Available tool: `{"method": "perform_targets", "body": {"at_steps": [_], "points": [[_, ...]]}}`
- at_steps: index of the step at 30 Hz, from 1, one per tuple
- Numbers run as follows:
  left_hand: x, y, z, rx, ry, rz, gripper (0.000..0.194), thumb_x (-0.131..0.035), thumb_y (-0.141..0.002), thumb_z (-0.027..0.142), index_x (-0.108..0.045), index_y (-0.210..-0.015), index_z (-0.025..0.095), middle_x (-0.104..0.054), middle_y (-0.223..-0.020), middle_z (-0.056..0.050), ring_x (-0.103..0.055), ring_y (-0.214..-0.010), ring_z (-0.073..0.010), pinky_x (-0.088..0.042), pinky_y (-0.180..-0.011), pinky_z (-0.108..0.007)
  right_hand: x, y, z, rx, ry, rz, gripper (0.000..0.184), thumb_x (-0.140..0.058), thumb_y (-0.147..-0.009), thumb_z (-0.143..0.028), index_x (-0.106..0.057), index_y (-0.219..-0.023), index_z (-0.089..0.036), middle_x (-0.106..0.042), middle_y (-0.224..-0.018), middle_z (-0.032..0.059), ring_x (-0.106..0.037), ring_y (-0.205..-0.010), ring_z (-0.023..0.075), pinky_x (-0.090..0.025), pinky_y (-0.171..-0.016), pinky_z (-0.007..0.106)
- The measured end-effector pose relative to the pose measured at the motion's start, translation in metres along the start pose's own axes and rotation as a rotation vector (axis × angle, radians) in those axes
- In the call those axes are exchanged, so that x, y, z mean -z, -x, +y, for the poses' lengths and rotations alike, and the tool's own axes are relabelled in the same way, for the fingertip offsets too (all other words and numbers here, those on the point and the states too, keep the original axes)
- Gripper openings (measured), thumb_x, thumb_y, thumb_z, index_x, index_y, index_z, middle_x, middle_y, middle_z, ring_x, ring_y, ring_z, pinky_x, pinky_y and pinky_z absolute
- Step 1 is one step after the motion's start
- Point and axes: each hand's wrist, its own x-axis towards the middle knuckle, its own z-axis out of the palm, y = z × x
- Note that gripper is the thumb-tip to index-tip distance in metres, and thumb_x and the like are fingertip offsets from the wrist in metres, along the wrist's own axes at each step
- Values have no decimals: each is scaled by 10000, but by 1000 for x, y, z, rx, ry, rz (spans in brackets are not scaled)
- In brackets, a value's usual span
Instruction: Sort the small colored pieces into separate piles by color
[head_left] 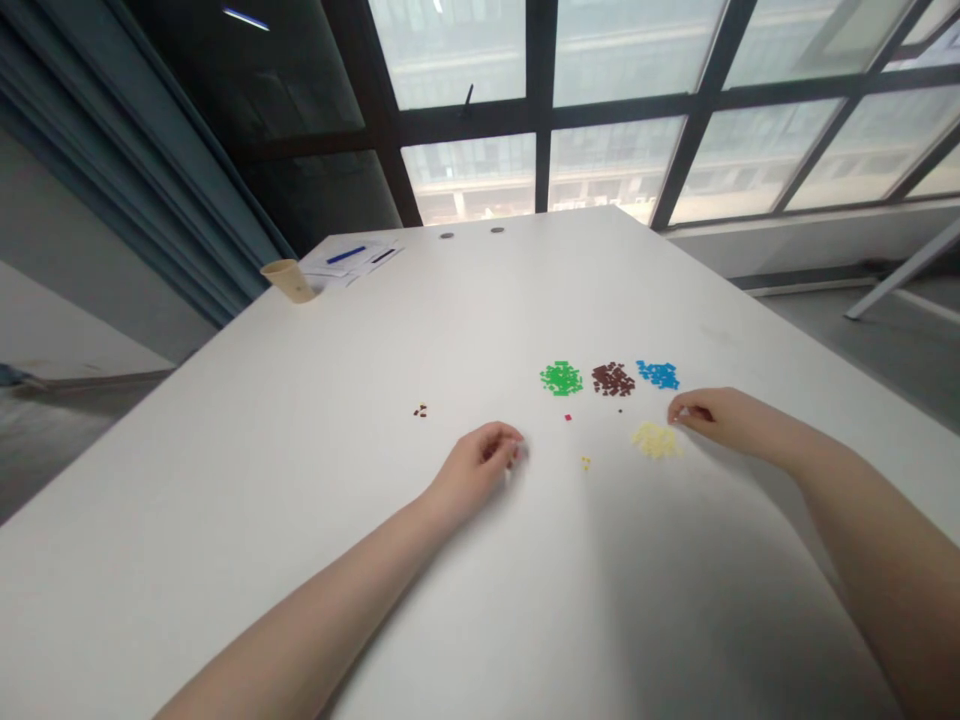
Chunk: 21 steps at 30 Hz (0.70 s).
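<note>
In the head view, a white table [225, 480] is seen running away to a far corner, with its right edge angling down toward the lower right of the frame. Four small heaps of tiny bricks are laid out right of the table's middle, nearer the right edge than the left. A green pile [561, 378], a brown pile [613, 380] and a blue pile [658, 375] are set in a row, with narrow gaps between them. A yellow pile [656, 440] is placed just below the blue one.

The right hand [705, 418] is held closed in a loose pinch, just beside the yellow pile and near the blue pile. The left hand [476, 470] is also closed, with its fingers drawn together, and is well apart from the piles. Whether either hand grips a brick cannot be told.

A red piece [568, 417] and yellow bits [585, 463] are left between the hands. Brown bits [421, 411] lie farther left. A wide stretch of tabletop separates these from the left edge. A paper cup [289, 280] and papers [349, 268] with a pen [346, 254] are placed by the far left corner.
</note>
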Motion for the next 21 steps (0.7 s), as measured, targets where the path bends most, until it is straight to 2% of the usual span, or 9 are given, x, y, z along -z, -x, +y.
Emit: {"method": "perform_targets", "body": {"at_steps": [2,4,6,8,12,17,19,21], "points": [[24,-6,0,-132,-505,252,214,-457,-792,251,-618,-907,169,-602,-871,-88,-521,-822,-206,-367,-747,-324,1,0,0,-1,-1,55,236,-418,-758,-316,-626,-795,-212,-491,-509,-3,-433,-485,134,-311,-495,242],[47,-12,-3,-135,-897,418,285,-387,-815,215,-624,-965,165,-578,-979,-120,-482,-937,-261,-343,-782,-375,1,1,-4,4,-7,95,240,-406,-773,-316,-617,-814,-210,-481,-511,-5,-427,-481,133,-306,-494,242],[62,-16,-8,-82,-1114,479,311,-364,-825,219,-638,-963,172,-569,-989,-127,-469,-949,-289,-344,-746,-395,1,1,-11,16,-9,118,239,-400,-780,-315,-610,-827,-209,-493,-530,-4,-429,-482,132,-305,-498,243],[69,-18,-14,-49,-1195,466,307,-371,-824,232,-656,-930,190,-571,-968,-121,-470,-928,-298,-346,-701,-393,1,2,-20,35,-4,133,237,-398,-783,-315,-605,-821,-206,-515,-557,2,-438,-489,131,-310,-507,244],[73,-20,-25,-56,-1166,419,293,-387,-813,216,-672,-877,193,-576,-937,-120,-473,-899,-298,-339,-675,-384,2,4,-32,73,5,162,238,-385,-793,-304,-600,-817,-204,-551,-600,12,-479,-531,139,-330,-534,245],[76,-25,-31,-127,-1015,439,245,-435,-791,223,-673,-797,166,-595,-861,-116,-486,-864,-263,-342,-745,-375,2,5,-41,116,3,197,226,-386,-805,-280,-596,-837,-203,-598,-671,25,-530,-597,154,-368,-571,252],[70,-26,-26,-168,-834,421,205,-476,-770,237,-670,-773,173,-603,-846,-95,-499,-853,-234,-347,-781,-356,1,6,-48,155,-16,242,225,-379,-815,-263,-592,-844,-197,-625,-748,40,-557,-656,162,-392,-606,260],[54,-24,-18,-166,-520,345,166,-526,-744,262,-667,-763,176,-613,-838,-72,-517,-825,-199,-361,-770,-318,-2,10,-60,215,-58,311,223,-374,-827,-246,-588,-856,-188,-640,-839,54,-577,-746,172,-414,-675,272]]}}
